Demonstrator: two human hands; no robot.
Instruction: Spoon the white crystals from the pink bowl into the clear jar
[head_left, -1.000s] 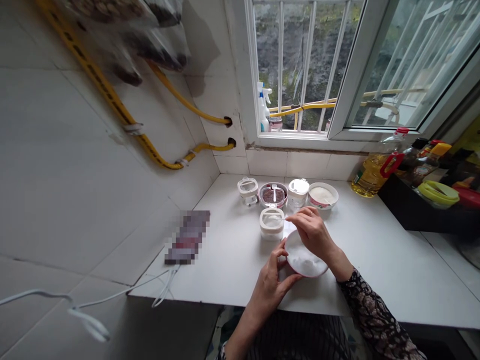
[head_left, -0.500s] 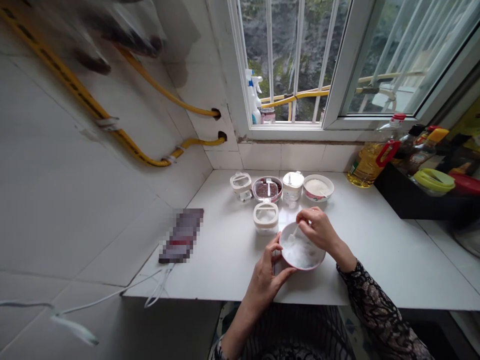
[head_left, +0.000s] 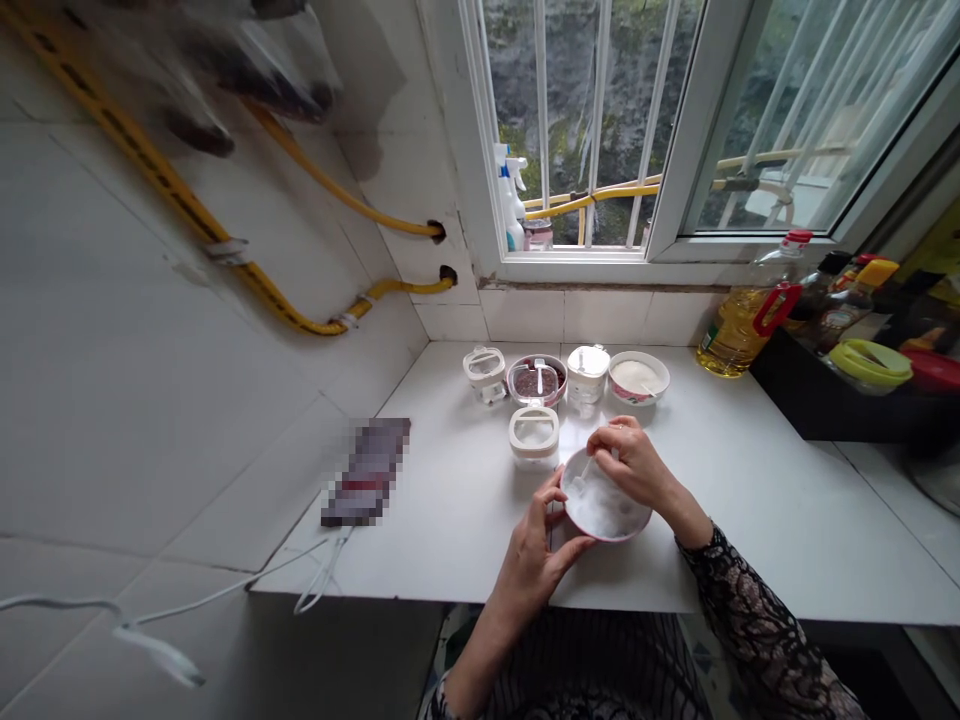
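Note:
A bowl with a pink rim (head_left: 606,512) stands near the counter's front edge with white powder inside. My left hand (head_left: 534,550) grips its left side, thumb along the near rim and fingers round the far left. Over the bowl's back right, my right hand (head_left: 628,462) pinches a small white spoon (head_left: 581,478) whose tip is in the powder. Just behind the bowl is a lidded clear container (head_left: 534,437). Farther back are another lidded container (head_left: 485,374), a bowl of dark red contents (head_left: 537,380), a white-lidded jar (head_left: 588,372) and a bowl of pale grains (head_left: 637,378).
A blurred-out dark flat object (head_left: 367,472) lies at the left with a white cable (head_left: 322,580) beside it. An oil bottle (head_left: 739,325) and a black rack (head_left: 795,385) of bottles stand at the back right, below the barred window.
My right hand has shifted slightly left over the bowl, moving the spoon a little. My left hand keeps its hold on the bowl. The whole view has shifted slightly.

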